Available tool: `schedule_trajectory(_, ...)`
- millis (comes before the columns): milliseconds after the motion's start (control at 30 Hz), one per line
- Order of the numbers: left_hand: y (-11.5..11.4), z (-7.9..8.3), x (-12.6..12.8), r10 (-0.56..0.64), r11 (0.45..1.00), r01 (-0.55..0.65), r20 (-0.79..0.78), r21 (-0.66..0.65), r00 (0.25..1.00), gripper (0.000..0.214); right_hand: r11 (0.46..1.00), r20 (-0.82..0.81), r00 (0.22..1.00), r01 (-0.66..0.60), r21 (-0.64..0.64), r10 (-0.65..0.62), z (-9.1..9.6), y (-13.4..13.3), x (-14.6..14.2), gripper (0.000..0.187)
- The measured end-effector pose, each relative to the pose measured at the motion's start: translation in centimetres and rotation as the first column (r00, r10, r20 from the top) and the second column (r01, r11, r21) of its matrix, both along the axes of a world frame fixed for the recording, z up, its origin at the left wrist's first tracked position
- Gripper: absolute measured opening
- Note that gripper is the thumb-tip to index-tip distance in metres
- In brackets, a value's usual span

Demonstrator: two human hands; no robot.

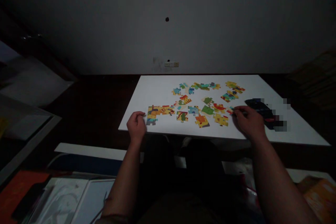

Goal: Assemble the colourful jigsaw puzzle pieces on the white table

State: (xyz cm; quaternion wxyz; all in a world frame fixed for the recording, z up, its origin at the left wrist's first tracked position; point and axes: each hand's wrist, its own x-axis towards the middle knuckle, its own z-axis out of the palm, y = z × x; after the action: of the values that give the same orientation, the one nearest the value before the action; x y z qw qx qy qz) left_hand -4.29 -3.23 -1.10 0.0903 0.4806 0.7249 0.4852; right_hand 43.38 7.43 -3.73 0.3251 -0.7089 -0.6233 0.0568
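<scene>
My right hand is over the right part of the white table, with thumb and fingers pinched on a small puzzle piece showing red and light blue. My left hand rests at the table's front edge, its fingers curled in with nothing visible in them. Just right of it lies a joined strip of puzzle pieces, mostly yellow and orange, with a corner going down at its left. Several loose pieces lie between the hands, among them an orange piece, a yellow piece and a green piece.
More loose pieces, such as a blue one, are scattered towards the back of the table. A black object, partly blurred out, lies beyond my right hand. Behind the table stands a grey wall with a socket strip. An open book lies at lower left.
</scene>
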Motion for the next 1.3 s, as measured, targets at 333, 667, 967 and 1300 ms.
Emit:
schedule_trajectory(333,0.4,0.2,0.7,-0.138,0.988,0.115,-0.274,-0.099,0.952,0.025,0.999,-0.024,0.999,-0.043,0.011,0.043,0.9,-0.4,-0.6,0.025)
schedule_trajectory(667,1.2,0.8,1.7,-0.319,0.943,0.241,-0.420,-0.229,0.850,0.033,0.995,-0.061,0.993,-0.098,0.033,0.100,2.0,-0.8,-1.2,0.026)
schedule_trajectory(967,1.2,0.9,2.0,-0.300,0.945,0.194,-0.463,-0.263,0.834,0.031,0.995,-0.090,0.991,-0.095,0.018,0.096,1.9,-0.7,-1.1,0.029)
schedule_trajectory(1300,1.1,1.2,1.9,-0.335,0.934,0.212,-0.495,-0.288,0.802,0.035,0.991,-0.054,0.991,-0.117,0.058,0.120,1.5,-0.5,-0.7,0.026)
